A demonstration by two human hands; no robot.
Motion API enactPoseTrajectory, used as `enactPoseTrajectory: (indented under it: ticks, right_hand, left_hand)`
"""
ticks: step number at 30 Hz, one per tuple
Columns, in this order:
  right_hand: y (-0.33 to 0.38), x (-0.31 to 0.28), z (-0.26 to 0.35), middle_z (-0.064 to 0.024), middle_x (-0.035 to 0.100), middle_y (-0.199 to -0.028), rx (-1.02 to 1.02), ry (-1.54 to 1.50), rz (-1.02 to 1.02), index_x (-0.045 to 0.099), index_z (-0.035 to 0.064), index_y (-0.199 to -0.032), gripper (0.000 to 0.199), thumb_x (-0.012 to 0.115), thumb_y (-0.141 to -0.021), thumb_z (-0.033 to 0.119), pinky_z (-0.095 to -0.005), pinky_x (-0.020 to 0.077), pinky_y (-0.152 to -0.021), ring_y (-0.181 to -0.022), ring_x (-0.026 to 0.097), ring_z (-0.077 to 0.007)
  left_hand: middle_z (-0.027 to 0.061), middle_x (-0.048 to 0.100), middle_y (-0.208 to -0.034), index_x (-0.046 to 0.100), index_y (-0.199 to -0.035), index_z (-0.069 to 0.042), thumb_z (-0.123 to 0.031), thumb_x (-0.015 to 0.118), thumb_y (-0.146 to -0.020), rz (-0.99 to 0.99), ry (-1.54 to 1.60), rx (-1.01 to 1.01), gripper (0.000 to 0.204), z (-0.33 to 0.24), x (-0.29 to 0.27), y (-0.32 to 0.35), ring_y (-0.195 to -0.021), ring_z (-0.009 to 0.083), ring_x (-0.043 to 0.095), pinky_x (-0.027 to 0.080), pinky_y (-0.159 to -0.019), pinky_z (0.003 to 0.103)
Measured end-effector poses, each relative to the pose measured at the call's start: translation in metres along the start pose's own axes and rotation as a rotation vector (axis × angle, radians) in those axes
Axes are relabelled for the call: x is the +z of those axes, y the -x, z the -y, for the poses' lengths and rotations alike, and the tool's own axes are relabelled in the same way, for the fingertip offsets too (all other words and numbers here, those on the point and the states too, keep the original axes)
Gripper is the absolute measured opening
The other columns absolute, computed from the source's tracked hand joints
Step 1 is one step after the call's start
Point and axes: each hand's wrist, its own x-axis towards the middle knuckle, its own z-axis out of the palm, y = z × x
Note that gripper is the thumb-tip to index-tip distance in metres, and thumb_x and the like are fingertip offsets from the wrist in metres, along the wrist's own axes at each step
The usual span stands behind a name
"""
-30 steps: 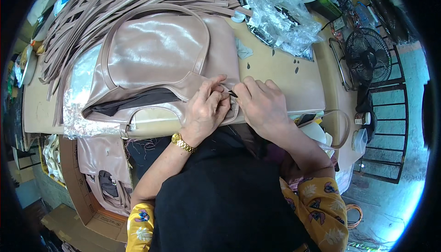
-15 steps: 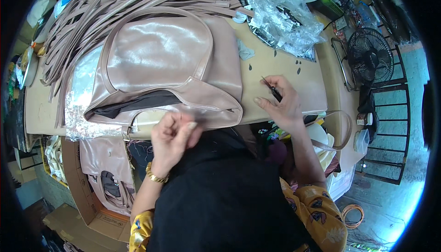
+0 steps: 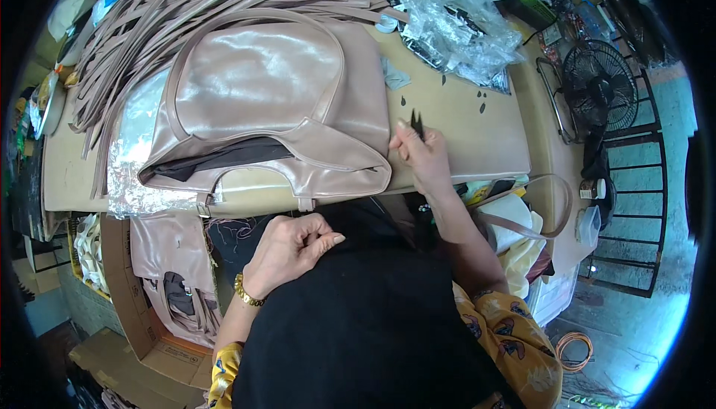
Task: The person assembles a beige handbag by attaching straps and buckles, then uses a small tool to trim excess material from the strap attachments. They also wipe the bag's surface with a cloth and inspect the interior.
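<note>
While right hand (image 3: 424, 157) rests at bag (image 3: 283, 103) edge — fingers pinching small black snips (image 3: 416, 123); left hand (image 3: 292, 245) loosely curled, empty.

A tan surface (image 3: 477, 122) carries everything, and the large pinkish-brown leather bag (image 3: 276, 103) in its middle serves as the landmark. Behind the bag and to its left, a heap of matching leather straps (image 3: 186, 14) fans across the surface. Under the bag's left edge lies a crinkled sheet of clear plastic (image 3: 130, 163). Right of the bag and behind it sits a pile of clear plastic packets (image 3: 462, 29). Just right of the bag, a few small dark scraps (image 3: 481, 103) dot the bare top.
</note>
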Motion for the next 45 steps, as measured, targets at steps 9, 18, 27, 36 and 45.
enactPoseTrajectory:
  ticks: [9,18,27,36,45]
  right_hand:
    - [0.018,0.002,0.012,0.0029,0.056,-0.082,-0.18,0.249,0.066,0.067,-0.0002,-0.098,0.012,0.067,-0.088,0.007,-0.0215,0.0397,-0.061,-0.07,0.047,-0.0032]
    - [-0.004,0.026,-0.017,-0.0065,0.054,-0.079,-0.42,0.352,-0.005,0.06,-0.0036,-0.086,0.004,0.063,-0.084,-0.002,-0.0259,0.0407,-0.06,-0.067,0.052,-0.0128]
    - [0.014,0.048,0.023,-0.0099,0.051,-0.077,-0.883,0.406,-0.161,0.06,-0.0014,-0.089,0.015,0.065,-0.076,-0.008,-0.0276,0.0408,-0.056,-0.063,0.051,-0.0166]
    - [-0.011,0.059,-0.003,-0.0034,0.057,-0.078,-0.274,0.15,0.264,0.065,-0.0003,-0.093,0.015,0.066,-0.093,0.014,-0.0255,0.0407,-0.057,-0.058,0.049,-0.0106]
    - [0.027,-0.016,0.041,0.0027,0.06,-0.08,-0.328,-0.018,0.186,0.067,0.001,-0.105,0.021,0.069,-0.091,0.016,-0.0175,0.0302,-0.052,-0.057,0.036,0.0009]
  left_hand:
    - [0.0172,0.065,-0.103,0.062,-0.112,0.002,-0.02,0.072,-0.085,-0.585,-0.6,0.176,0.036,0.023,-0.033,-0.009,-0.096,0.0312,0.062,0.048,-0.084,0.043]
    - [0.0207,0.065,-0.093,0.063,-0.119,-0.008,-0.012,0.067,-0.085,0.372,-0.092,0.343,0.035,-0.024,-0.013,-0.012,-0.095,0.0333,0.066,0.052,-0.083,0.04]
    - [0.0169,0.061,-0.094,0.064,-0.094,0.0,-0.006,0.071,-0.078,-0.586,-0.403,0.407,0.019,0.015,-0.008,-0.087,-0.081,0.0364,0.057,0.047,-0.075,0.043]
    - [0.0184,0.065,-0.117,0.057,-0.085,-0.002,-0.006,0.069,-0.083,-0.104,0.242,0.254,0.013,-0.034,0.012,-0.036,-0.098,0.0219,0.065,0.051,-0.085,0.032]
    - [0.013,0.069,-0.106,0.054,-0.121,0.004,-0.005,0.066,-0.092,-0.12,0.739,0.006,0.034,-0.031,0.025,-0.08,-0.097,0.0141,0.068,0.056,-0.077,0.024]
